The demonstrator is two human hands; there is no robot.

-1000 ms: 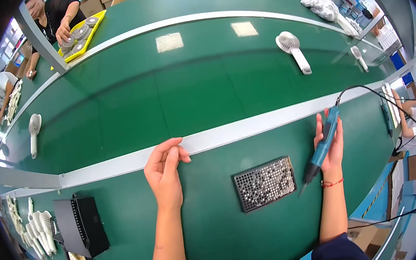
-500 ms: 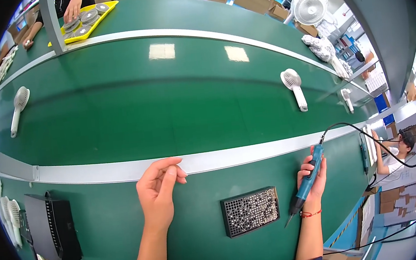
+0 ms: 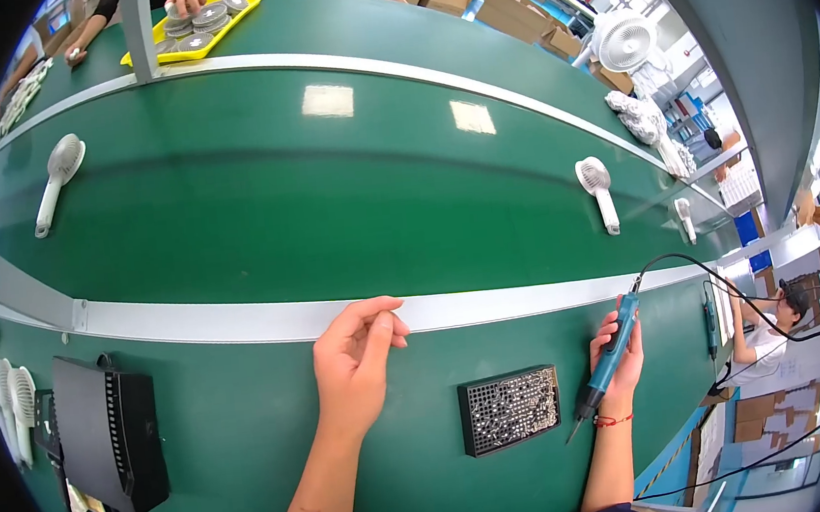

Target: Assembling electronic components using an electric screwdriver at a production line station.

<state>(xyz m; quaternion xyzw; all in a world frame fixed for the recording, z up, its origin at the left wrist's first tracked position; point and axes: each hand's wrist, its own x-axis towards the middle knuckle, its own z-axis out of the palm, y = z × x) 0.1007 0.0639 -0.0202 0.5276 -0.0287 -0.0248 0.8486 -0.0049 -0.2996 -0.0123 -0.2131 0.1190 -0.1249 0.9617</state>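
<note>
My right hand (image 3: 620,359) is wrapped round a blue electric screwdriver (image 3: 610,360), its bit slanting down to the left and a black cable running from its top. My left hand (image 3: 356,365) is held with thumb and curled fingers together, over the near side of the white rail (image 3: 494,305). Whatever the fingertips pinch, if anything, is too small to see. Between the two hands, on the green bench, lies a black perforated tray (image 3: 511,410) with many small silvery screws, bunched toward its right side. Neither hand touches it.
White handheld fans, one at left (image 3: 59,183) and one at right (image 3: 599,195), lie on the green surface beyond the rail. A black box (image 3: 112,438) with cables stands at left. Across the far side, another person's hand reaches over a yellow tray (image 3: 257,1) of round grilles.
The whole view has shifted, so most things appear further right. My left hand has moved right, closer to the screw tray. The screwdriver stays in my right hand, almost still.
</note>
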